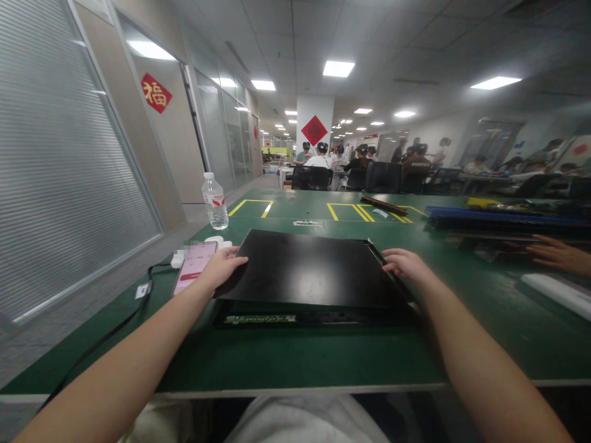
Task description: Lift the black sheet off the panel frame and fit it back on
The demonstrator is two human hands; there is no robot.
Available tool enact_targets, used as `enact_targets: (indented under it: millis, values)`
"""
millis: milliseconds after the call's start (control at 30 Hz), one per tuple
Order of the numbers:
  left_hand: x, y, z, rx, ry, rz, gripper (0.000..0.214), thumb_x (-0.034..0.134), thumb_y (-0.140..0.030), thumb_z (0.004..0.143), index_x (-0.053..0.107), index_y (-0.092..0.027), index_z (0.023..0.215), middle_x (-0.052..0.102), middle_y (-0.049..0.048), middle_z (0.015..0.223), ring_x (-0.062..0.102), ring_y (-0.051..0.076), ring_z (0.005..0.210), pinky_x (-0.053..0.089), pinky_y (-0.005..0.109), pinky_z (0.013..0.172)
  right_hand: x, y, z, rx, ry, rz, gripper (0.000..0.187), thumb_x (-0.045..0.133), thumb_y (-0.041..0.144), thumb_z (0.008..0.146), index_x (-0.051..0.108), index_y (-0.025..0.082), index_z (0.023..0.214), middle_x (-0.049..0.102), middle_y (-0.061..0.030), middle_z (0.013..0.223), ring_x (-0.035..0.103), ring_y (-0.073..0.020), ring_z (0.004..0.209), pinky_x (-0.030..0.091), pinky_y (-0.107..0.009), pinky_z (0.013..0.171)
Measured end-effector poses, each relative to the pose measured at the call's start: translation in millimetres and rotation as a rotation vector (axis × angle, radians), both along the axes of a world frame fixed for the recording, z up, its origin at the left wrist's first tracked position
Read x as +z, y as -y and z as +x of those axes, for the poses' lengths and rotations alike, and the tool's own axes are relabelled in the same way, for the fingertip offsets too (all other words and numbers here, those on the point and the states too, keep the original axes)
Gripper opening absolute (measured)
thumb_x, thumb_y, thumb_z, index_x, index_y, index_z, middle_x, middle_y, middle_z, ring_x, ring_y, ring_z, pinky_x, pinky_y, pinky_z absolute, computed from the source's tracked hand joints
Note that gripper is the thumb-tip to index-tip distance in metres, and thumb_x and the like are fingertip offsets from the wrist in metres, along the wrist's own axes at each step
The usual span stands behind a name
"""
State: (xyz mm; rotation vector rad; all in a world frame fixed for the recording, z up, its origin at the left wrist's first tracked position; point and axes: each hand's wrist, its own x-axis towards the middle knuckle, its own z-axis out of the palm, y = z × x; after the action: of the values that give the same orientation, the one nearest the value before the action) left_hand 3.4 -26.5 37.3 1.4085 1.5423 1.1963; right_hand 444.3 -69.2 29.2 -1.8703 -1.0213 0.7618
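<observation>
A flat black screen panel [305, 271] lies tilted over a dark frame [341, 318], its near edge raised. A green circuit board strip [261, 319] shows in the gap along the frame's near side. My left hand [224, 266] grips the panel's left edge, thumb on top and the other fingers partly hidden. At the right edge, my right hand [409, 266] has its fingers bent against the panel's rim, next to the frame's right side.
Left on the green table [295, 363] are a pink-screened phone [196, 267], a cable [111, 332] and a water bottle [215, 203]. At right, another person's hand [561, 253] is near a white bar [556, 294] and long blue-black parts [503, 216]. A dark strip [384, 205] lies at the back.
</observation>
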Motion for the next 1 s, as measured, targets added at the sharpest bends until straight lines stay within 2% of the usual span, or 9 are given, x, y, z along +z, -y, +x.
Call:
enact_targets:
  millis: [100,233,433,567,733,1000]
  values:
    - [-5.9,-2.3,2.3,-0.031,0.099,-0.075,0.034,0.079,-0.016,0.063,0.071,-0.018,0.096,0.077,0.0043,0.071,0.074,0.026,0.070,0.059,0.032,0.065,-3.9,-2.6,2.5,0.011,0.030,0.017,0.027,0.059,0.016,0.077,0.067,0.011,0.102,0.068,-0.0064,0.060,0.058,-0.0119,0.050,0.036,-0.019,0.045]
    - [-10.3,-3.5,5.9,-0.106,0.200,-0.117,0.024,0.074,-0.012,0.066,0.070,-0.017,0.089,0.076,0.0034,0.067,0.073,0.024,0.066,0.059,0.032,0.065,-13.4,-8.4,11.9,0.027,0.052,0.054,0.026,0.059,0.019,0.076,0.067,0.012,0.099,0.069,-0.0070,0.061,0.063,-0.0151,0.058,0.038,-0.021,0.048]
    - [-5.3,1.4,6.4,-0.089,0.188,-0.101,0.019,0.074,-0.016,0.065,0.071,-0.018,0.084,0.075,0.0029,0.067,0.074,0.026,0.072,0.058,0.035,0.070,-22.3,-13.5,23.6,0.024,0.159,0.056,0.027,0.061,0.025,0.074,0.069,0.016,0.099,0.072,-0.0061,0.065,0.068,-0.0201,0.074,0.044,-0.025,0.059]
    - [-4.1,2.9,5.9,-0.080,0.211,-0.085,0.027,0.071,-0.015,0.065,0.069,-0.018,0.091,0.074,0.0024,0.071,0.073,0.024,0.075,0.058,0.034,0.073,-23.9,-14.0,25.8,0.016,0.186,0.051,0.028,0.061,0.027,0.075,0.070,0.016,0.099,0.072,-0.0065,0.066,0.069,-0.0215,0.077,0.045,-0.026,0.062]
    - [-9.0,1.6,5.8,-0.154,0.285,-0.103,0.033,0.073,-0.014,0.059,0.068,-0.016,0.092,0.076,0.0045,0.078,0.073,0.024,0.077,0.056,0.035,0.076,-26.2,-14.9,27.9,0.012,0.202,0.054,0.028,0.060,0.027,0.076,0.070,0.016,0.099,0.072,-0.0068,0.068,0.069,-0.0212,0.078,0.044,-0.026,0.063]
    - [-15.8,-0.5,3.7,-0.228,0.278,-0.169,0.038,0.077,-0.015,0.059,0.066,-0.015,0.096,0.076,0.0055,0.078,0.073,0.024,0.070,0.056,0.034,0.068,-19.1,-10.0,22.2,0.016,0.389,-0.017,0.021,0.062,0.025,0.074,0.074,0.020,0.091,0.073,-0.0049,0.071,0.068,-0.0209,0.079,0.045,-0.027,0.068]
